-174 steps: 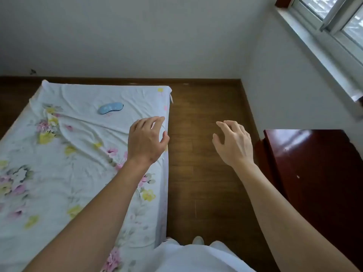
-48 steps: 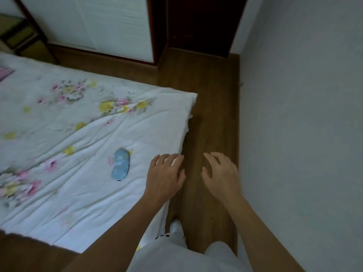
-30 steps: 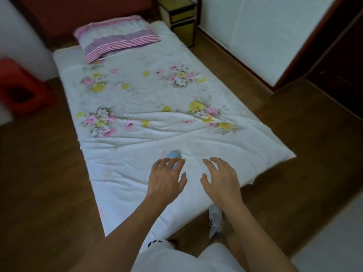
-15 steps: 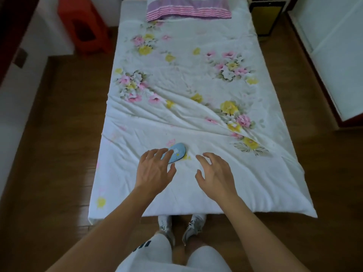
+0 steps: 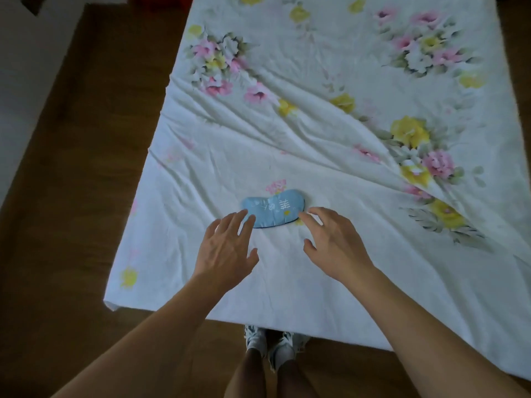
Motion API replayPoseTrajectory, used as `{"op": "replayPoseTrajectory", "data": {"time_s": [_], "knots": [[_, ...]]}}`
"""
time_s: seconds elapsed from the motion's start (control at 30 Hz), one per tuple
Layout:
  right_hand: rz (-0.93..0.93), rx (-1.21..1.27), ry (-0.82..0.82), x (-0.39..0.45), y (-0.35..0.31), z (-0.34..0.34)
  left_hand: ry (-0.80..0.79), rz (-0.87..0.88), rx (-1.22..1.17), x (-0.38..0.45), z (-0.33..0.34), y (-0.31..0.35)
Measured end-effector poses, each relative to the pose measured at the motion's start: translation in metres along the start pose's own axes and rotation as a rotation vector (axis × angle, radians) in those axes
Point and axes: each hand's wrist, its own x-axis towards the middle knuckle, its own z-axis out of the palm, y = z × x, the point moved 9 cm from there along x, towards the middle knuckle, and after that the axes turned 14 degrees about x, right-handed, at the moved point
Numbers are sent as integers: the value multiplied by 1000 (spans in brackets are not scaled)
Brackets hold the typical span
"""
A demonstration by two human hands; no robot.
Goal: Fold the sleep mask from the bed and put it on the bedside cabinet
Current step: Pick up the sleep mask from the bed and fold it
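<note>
A light blue sleep mask [image 5: 273, 207] with white print lies flat and unfolded on the flowered white sheet of the bed [image 5: 330, 145], near the foot end. My left hand [image 5: 227, 248] hovers just below its left end, fingers spread, fingertips at the mask's lower left edge. My right hand [image 5: 333, 242] is open by the mask's right end, fingertips almost touching it. Neither hand holds anything. The bedside cabinet is out of view.
Brown wooden floor [image 5: 71, 196] runs along the left side and the foot of the bed. My feet in white shoes [image 5: 270, 340] stand at the bed's foot edge. A pale wall [image 5: 17, 81] lies at the far left.
I have come closer to the bed and leaned over it. Both hands have reached forward to the two ends of the mask, which now shows whole between them.
</note>
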Motion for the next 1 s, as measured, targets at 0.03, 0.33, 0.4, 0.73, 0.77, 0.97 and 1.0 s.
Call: {"op": "replayPoseTrajectory", "data": {"time_s": [0.03, 0.33, 0.4, 0.73, 0.77, 0.97, 1.0], "knots": [[-12, -17, -11, 10, 5, 13, -7, 8, 7, 7, 18, 1], [-93, -258, -144, 83, 46, 109, 21, 134, 1, 69, 136, 20], [-100, -288, -152, 94, 52, 117, 45, 180, 11, 79, 147, 24], [-248, -252, 19, 121, 47, 123, 242, 210, -45, 110, 134, 18], [-265, -239, 61, 122, 46, 121, 263, 199, -70, 113, 131, 17], [-196, -151, 86, 142, 45, 102, 122, 112, -197, 137, 135, 8], [-148, -99, 41, 145, 45, 96, 97, 76, -238, 140, 132, 3]]}}
